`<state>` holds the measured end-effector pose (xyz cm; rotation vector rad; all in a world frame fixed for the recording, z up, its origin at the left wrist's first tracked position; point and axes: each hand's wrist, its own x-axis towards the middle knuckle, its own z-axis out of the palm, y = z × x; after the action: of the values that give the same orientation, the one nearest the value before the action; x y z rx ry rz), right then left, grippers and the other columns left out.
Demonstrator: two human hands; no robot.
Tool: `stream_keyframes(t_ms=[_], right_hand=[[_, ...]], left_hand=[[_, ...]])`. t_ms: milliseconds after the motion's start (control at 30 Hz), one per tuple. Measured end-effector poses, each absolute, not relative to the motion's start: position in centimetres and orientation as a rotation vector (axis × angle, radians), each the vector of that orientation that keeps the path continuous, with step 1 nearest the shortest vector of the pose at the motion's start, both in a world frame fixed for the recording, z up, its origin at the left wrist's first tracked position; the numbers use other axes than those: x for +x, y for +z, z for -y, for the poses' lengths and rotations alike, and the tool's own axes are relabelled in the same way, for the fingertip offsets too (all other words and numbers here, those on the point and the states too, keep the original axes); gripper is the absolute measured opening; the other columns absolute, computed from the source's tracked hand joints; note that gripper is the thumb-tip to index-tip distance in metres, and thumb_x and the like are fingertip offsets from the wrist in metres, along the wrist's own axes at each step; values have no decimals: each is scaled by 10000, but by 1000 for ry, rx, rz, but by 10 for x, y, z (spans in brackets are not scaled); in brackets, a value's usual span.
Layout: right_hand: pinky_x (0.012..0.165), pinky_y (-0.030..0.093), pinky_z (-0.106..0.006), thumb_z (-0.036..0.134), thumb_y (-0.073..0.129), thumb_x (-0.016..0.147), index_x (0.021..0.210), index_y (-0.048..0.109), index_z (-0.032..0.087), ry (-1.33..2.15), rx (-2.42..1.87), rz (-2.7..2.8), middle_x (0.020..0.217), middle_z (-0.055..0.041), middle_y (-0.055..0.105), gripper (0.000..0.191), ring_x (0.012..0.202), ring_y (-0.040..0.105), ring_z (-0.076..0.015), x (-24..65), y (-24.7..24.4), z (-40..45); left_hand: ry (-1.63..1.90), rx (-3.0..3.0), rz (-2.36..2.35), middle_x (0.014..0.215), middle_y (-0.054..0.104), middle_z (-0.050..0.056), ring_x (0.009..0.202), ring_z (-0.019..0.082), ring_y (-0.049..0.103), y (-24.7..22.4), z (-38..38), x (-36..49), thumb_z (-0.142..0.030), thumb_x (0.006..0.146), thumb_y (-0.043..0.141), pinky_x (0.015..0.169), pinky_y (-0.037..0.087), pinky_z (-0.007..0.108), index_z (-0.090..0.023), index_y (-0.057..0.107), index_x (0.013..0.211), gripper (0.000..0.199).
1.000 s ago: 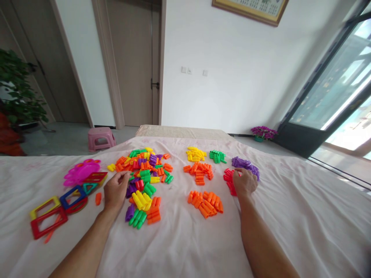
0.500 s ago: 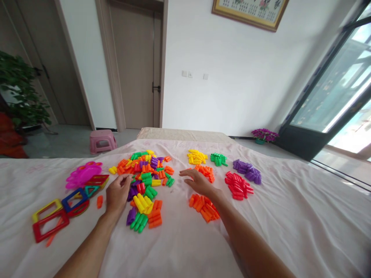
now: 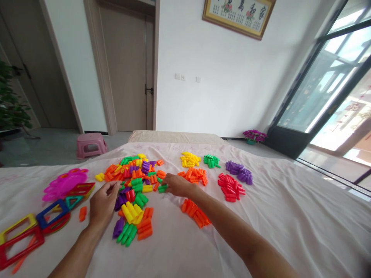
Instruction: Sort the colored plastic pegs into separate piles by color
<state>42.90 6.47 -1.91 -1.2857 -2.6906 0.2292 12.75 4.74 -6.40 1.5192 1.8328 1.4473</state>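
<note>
On the cloth-covered table lies a mixed heap of small plastic tube pieces (image 3: 136, 170) in orange, green, yellow, purple and red. My left hand (image 3: 102, 202) is at the heap's left edge, its thumb and fingers pinched together; whatever they hold is hidden. My right hand (image 3: 179, 185) reaches to the heap's right edge with its fingers bunched and bent down. Against its fingertips lies a green piece (image 3: 162, 189). Just beyond the right wrist is an orange pile (image 3: 197, 175), and nearer me another orange pile (image 3: 195, 213).
Farther right sit single-colour piles: yellow (image 3: 189, 159), green (image 3: 211, 161), purple (image 3: 239, 172) and red (image 3: 230, 187). At left are a pink flower-shaped tray (image 3: 62, 185), magnetic tile frames (image 3: 53, 214) and a lone orange piece (image 3: 82, 213). A pink stool (image 3: 92, 146) stands beyond the table.
My right hand has moved left from beside the orange pile to the heap, and its stretched fingers have bunched together. The left hand stays at the heap. The view has turned slightly right.
</note>
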Motion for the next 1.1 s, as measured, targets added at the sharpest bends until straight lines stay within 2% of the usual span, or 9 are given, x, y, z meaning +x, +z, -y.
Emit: stream_keyframes(t_ms=[133, 233, 467, 633, 800, 1100], right_hand=[[734, 463, -242, 258, 700, 851, 1117, 684, 222, 248, -1382, 2382, 1078, -44, 667, 270, 850, 641, -151, 461, -10, -65], [785, 461, -251, 258, 648, 877, 1110, 684, 200, 114, -1543, 2033, 1078, -54, 679, 243, 905, 646, -162, 511, -4, -80], [768, 438, -238, 322, 634, 859, 1146, 705, 178, -89, -2286, 1459, 1121, -90, 718, 328, 1042, 656, -215, 643, -15, -109], [771, 449, -265, 259, 620, 836, 1088, 735, 144, -90, -2437, 1382, 1110, -151, 727, 300, 1052, 671, -268, 682, -28, -113], [781, 463, -260, 183, 610, 802, 1091, 743, 150, -68, -2495, 1370, 1118, -162, 730, 320, 1047, 681, -267, 693, -35, -120], [775, 466, -242, 205, 627, 790, 1154, 729, 199, -20, -2491, 1433, 1141, -100, 740, 378, 1085, 676, -257, 688, -32, -120]], left_hand=[[1419, 1516, -1829, 881, 763, 54, 892, 279, 699, -65, -48, 127, -567, 794, 557, 810, 501, 364, -220, 712, 922, 400], [1405, 1532, -1849, 882, 761, 53, 892, 281, 698, -65, -47, 127, -570, 786, 553, 799, 501, 362, -224, 714, 915, 403], [1337, 1560, -1854, 929, 762, 58, 912, 272, 695, -63, -45, 126, -562, 801, 544, 795, 503, 338, -218, 722, 948, 415], [1324, 1553, -1873, 921, 765, 57, 916, 276, 694, -64, -47, 125, -567, 801, 541, 809, 505, 348, -217, 721, 961, 425], [1347, 1551, -1858, 917, 769, 63, 910, 280, 696, -66, -48, 125, -583, 795, 546, 812, 513, 355, -208, 723, 973, 451], [1356, 1539, -1861, 894, 759, 52, 880, 268, 693, -65, -47, 125, -583, 792, 546, 787, 507, 339, -211, 723, 952, 442]])
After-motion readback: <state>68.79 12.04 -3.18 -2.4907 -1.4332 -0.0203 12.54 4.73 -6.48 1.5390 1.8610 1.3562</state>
